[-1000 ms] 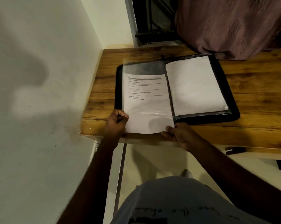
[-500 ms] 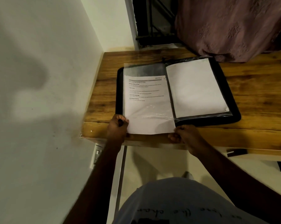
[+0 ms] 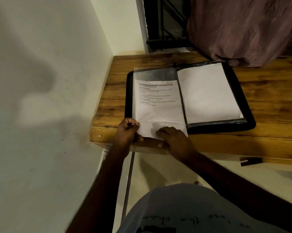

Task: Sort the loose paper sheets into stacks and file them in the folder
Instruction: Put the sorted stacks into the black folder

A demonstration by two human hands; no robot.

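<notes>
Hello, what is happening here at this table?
A person is filing a printed sheet into a clear sleeve of an open black folder on a wooden table. The left hand pinches the sheet's near left corner, and the right hand presses flat on its near edge. The sheet is only partly in; its near end sticks out of the sleeve.

Wooden table (image 3: 267, 118) beside white wall (image 3: 41, 81)
</notes>
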